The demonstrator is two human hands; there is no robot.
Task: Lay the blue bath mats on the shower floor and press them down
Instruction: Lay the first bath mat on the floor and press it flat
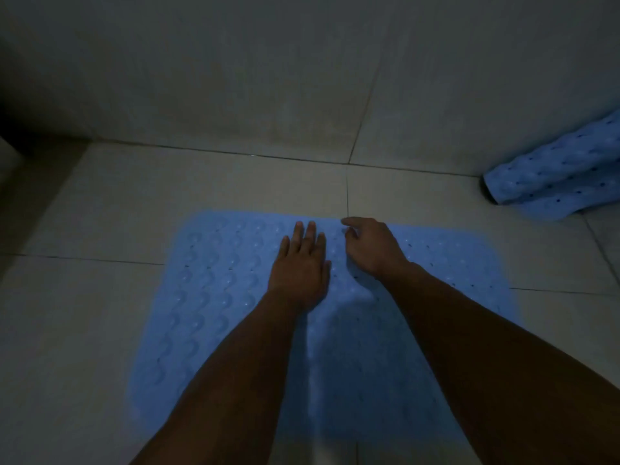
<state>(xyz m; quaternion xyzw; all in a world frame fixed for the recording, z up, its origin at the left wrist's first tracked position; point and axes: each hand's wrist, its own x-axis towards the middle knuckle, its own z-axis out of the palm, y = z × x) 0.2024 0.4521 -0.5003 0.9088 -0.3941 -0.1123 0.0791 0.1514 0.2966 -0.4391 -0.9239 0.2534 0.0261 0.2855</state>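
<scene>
A blue bath mat (214, 297) with a wavy bumped surface and small holes lies flat on the tiled shower floor (84, 229). My left hand (300, 266) rests palm down on the mat near its far edge, fingers straight and together. My right hand (372, 250) is just to the right, fingers curled, fingertips touching the mat close to the far edge. Neither hand holds anything. A second blue mat (557, 176), rolled or bunched, leans in the far right corner against the wall.
A tiled wall (268, 78) rises right behind the mat's far edge. A dark gap or ledge (13, 135) sits at the far left. Pale floor tile shows on both sides of the flat mat. The room is dim.
</scene>
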